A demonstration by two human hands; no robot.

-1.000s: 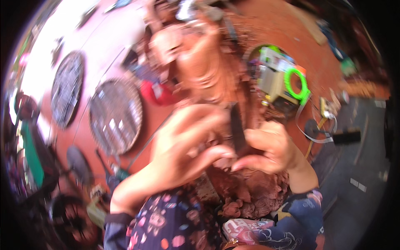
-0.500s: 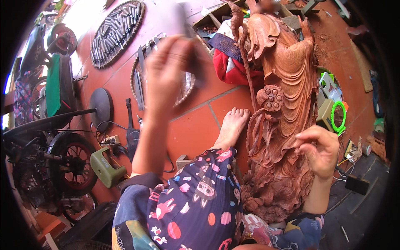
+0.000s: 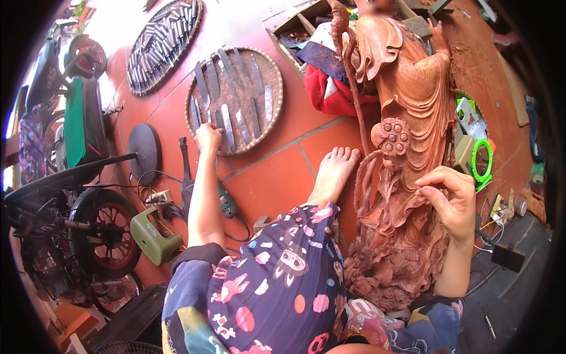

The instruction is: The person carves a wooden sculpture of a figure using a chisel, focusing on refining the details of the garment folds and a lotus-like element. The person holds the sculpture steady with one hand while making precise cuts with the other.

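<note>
My left hand [image 3: 208,137] is at the near left rim of a round woven tray [image 3: 272,66], its fingers closed on the end of a flat metal blade [image 3: 207,116]. Several more flat blades [image 3: 243,127] lie spread in that tray. Over the lower robe of a reddish carved wooden statue [image 3: 413,118], my right hand [image 3: 451,197] is held with thumb and fingertips pinched together. Whatever those fingertips hold, if anything, is too small to make out. The statue shows a robed figure with a lotus pod [image 3: 394,137] and a long stem.
Another woven tray [image 3: 132,82] holds many metal tubes. A green rotary tool [image 3: 227,202] lies by my left forearm, near an olive plastic stool [image 3: 150,236]. Motorbikes [image 3: 103,227] stand at left. My bare foot [image 3: 335,174] rests beside the statue; a green ring [image 3: 481,160] is at right.
My left hand, raised and blurred over the tray before, has come down to its near left rim. My right hand stays by the statue, fingertips drawn closer together.
</note>
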